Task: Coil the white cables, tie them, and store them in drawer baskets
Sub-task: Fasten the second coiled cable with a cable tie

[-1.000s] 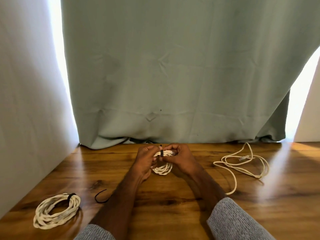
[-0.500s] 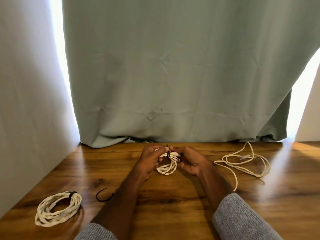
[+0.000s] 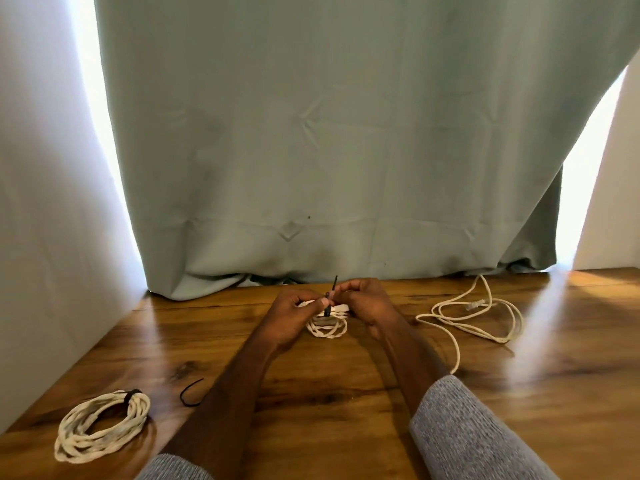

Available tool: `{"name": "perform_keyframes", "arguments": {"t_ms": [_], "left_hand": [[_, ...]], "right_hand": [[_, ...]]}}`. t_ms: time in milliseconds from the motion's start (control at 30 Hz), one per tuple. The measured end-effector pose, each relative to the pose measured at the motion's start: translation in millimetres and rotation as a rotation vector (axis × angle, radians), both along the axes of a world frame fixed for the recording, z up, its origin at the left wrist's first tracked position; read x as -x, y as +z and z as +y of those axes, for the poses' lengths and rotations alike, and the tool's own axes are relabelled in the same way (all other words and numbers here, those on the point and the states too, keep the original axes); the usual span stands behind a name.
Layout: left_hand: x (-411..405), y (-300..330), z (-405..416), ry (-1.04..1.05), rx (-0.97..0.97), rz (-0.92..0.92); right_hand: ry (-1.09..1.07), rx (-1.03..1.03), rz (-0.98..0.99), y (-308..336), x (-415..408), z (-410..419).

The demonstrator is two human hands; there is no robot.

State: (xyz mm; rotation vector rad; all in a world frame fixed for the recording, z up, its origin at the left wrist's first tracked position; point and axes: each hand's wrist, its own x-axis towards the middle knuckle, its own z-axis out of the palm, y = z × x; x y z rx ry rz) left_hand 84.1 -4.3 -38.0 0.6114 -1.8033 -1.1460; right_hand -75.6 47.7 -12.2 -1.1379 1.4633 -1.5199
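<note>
A small white cable coil (image 3: 327, 328) hangs between my hands over the far middle of the wooden table (image 3: 346, 393). My left hand (image 3: 294, 315) grips the coil's top. My right hand (image 3: 363, 303) pinches a black tie (image 3: 331, 296) that wraps the coil, its free end sticking upward. A larger white coil (image 3: 100, 424), bound by a black tie, lies at the near left. A loose white cable (image 3: 474, 317) sprawls at the far right.
A spare black tie (image 3: 190, 393) lies on the wood near my left forearm. A grey-green curtain (image 3: 329, 150) hangs behind the table's far edge. A white wall (image 3: 45, 220) borders the left side. No drawer baskets are in view.
My right hand has drawn the black tie's free end upward, so it now stands above the coil. Both hands and the coil stayed over the far middle of the table.
</note>
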Motion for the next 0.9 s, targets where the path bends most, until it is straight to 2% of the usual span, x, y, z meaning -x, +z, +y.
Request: {"name": "perform_keyframes", "arguments": {"t_ms": [200,400,467,567,733,900], "left_hand": [[-6,2,-1,0.073,0.091,-0.029],[-3,1,4,0.151,0.315,-0.206],[-2,0,6,0.187,0.363,-0.224],[-4,0,4,0.221,0.343,-0.208],[0,-5,3,0.234,0.121,0.012],[8,-7,5,0.269,0.064,0.037]], "right_hand": [[-0.153,0.136,0.321,-3,-15,-6],[-0.156,0.143,0.470,-12,-16,-11],[-0.162,0.147,0.468,-14,-16,-12],[-0.149,0.156,0.362,-14,-16,-11],[-0.148,0.219,0.255,-11,-18,-11],[-0.181,0.264,0.238,-13,-19,-8]]}}
